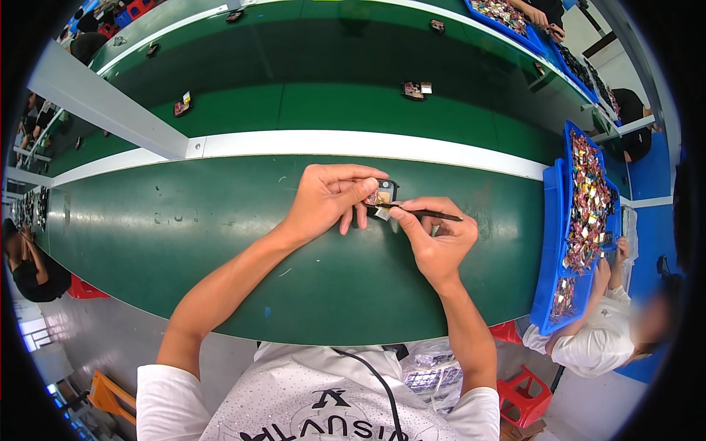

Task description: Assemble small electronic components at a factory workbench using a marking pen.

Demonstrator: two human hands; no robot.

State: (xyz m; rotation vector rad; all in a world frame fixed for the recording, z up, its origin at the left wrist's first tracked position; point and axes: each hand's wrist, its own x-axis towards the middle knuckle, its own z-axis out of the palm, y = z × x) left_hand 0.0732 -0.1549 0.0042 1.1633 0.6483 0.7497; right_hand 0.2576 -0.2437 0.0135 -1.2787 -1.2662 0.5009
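My left hand [323, 202] is closed on a small black-cased electronic part [391, 188], thumb on top and other fingers at its side. Inside the case a pale square and some reddish pieces show, with a small whitish tab at its lower edge. From the right, my right hand [445, 242] pinches a pair of slim dark tweezers [441, 215]. Their tip reaches the lower part of the case, close to my left thumb. What the tip grips, if anything, is too small to make out.
A green worktable [220, 250] lies under my hands. Beyond a white rail [368, 143] runs a green belt with scattered parts, one of them a black part [415, 90]. Blue trays [548, 250] of small reddish pieces stand at right, beside a person in white. A grey post [110, 103] rises at left.
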